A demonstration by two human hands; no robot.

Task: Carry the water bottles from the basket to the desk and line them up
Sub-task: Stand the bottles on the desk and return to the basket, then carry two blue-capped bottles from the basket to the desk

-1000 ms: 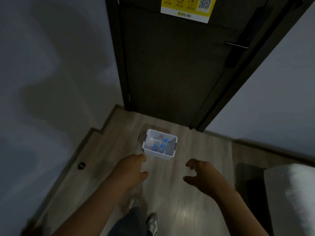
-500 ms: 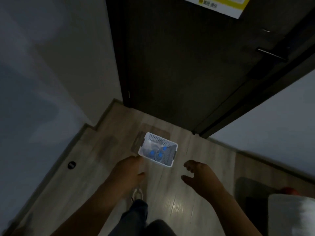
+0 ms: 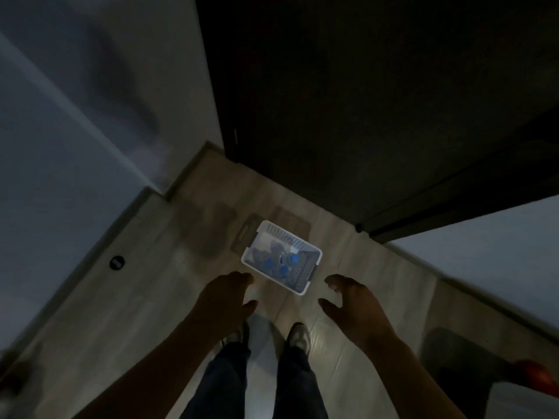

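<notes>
Down on the wooden floor [image 3: 145,297], near the dark door [image 3: 348,101], sits the white basket [image 3: 302,241] with blue-capped water bottles [image 3: 284,263] inside. Both hands hover short of it, left hand [image 3: 225,300] and right hand [image 3: 354,300], fingers spread loosely, holding nothing.

I can read no text anywhere here. The door [image 3: 363,101] is bare and dark, with no sign on the part I see. The bottles [image 3: 279,261] in the basket [image 3: 273,231] show blue caps, but any label print is too blurred and dim for me to read.
</notes>
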